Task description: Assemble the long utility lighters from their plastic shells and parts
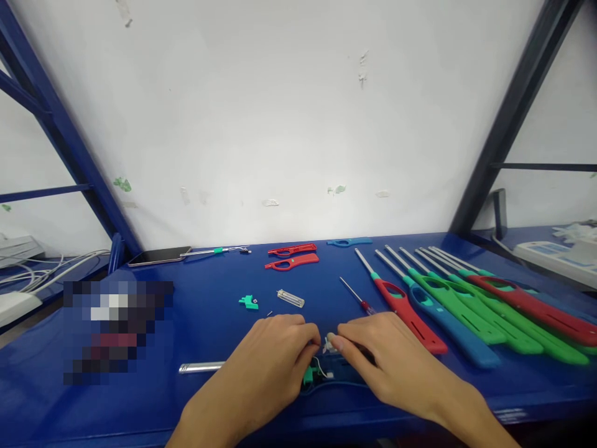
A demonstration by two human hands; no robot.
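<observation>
Near the front edge of the blue table lies an opened blue lighter body (336,384), with a green part (308,375), a thin white wire and a metal tube (200,368) pointing left. My left hand (275,361) rests over the tube side, fingers pinched together above the green part; what they hold, if anything, is hidden. Between thumb and index finger, my right hand (387,358) pinches a small whitish clear piece (330,345) just above the lighter body.
Several assembled lighters (448,298) lie at the right. A screwdriver (358,297), clear tank (290,298), green piece (249,302), red shells (292,261), blue shell (349,241), wired tube (205,252) and phone (156,256) lie beyond my hands. A pixelated patch covers the left.
</observation>
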